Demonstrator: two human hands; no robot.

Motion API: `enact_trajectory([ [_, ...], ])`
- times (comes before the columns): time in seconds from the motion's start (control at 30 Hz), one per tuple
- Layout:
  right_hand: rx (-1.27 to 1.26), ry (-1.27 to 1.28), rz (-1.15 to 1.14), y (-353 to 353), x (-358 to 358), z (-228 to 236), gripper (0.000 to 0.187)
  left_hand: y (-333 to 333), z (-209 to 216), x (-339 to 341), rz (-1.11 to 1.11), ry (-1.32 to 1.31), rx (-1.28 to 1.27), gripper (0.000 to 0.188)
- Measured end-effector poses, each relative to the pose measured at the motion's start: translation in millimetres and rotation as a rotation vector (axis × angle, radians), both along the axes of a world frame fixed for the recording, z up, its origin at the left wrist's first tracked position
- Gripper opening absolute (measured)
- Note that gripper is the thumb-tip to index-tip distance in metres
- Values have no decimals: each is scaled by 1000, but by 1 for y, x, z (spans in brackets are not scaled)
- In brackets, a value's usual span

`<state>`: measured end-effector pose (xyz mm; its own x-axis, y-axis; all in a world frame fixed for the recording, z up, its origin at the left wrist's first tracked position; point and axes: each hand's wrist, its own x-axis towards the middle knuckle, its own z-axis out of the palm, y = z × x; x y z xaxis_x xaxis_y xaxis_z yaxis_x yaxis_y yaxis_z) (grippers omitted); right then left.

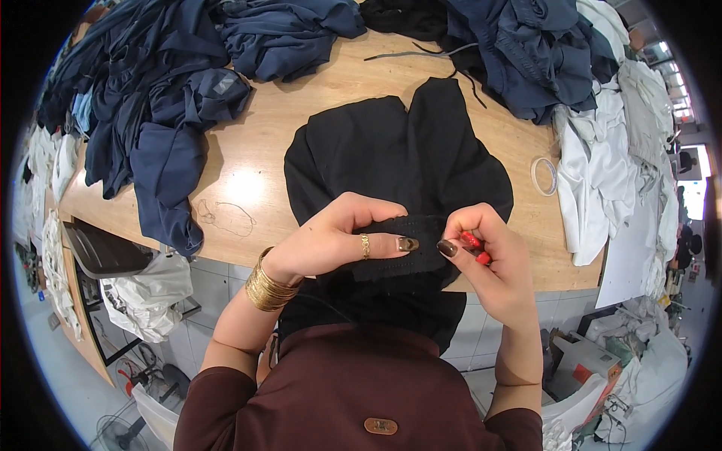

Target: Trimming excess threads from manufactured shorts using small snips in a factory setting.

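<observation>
A black garment (361, 150) lies spread over the near edge of the table, its stitched band (410, 252) raised toward me. My left hand (342, 237) is closed on that band, the thumb pressed flat over the rows of stitching. Close by on the right, my right hand (489, 259) pinches with thumb and forefinger at the band's edge. Tucked in its curled fingers is a small red-handled tool (472, 240), whose working end is hidden. Whether a thread is between the fingertips is too small to tell.
Dark blue garments (165, 113) are heaped at the left, with more (519, 52) at the far right. White cloth (594, 180) hangs over the right edge beside a tape roll (544, 176). A loose thread (229, 216) lies on the wooden table (263, 150). A white bag (147, 297) hangs below left.
</observation>
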<state>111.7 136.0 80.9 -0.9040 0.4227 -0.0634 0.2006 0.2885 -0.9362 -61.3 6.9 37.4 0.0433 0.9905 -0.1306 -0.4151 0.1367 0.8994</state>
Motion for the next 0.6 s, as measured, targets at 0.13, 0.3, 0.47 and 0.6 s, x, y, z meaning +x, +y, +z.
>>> enact_trajectory([
  [0.13,131,40,65,9,3,0,24,-4,0,-1,6,-1,25,11],
  [0.3,-277,-141,197,23,-3,-15,29,-6,9,-6,-29,84,6,13],
  [0.47,219,-44,237,24,-3,-8,30,-7,24,-12,216,304,13,12],
  [0.6,638,-149,-240,35,-6,-27,23,-19,21,-33,341,492,-8,10],
])
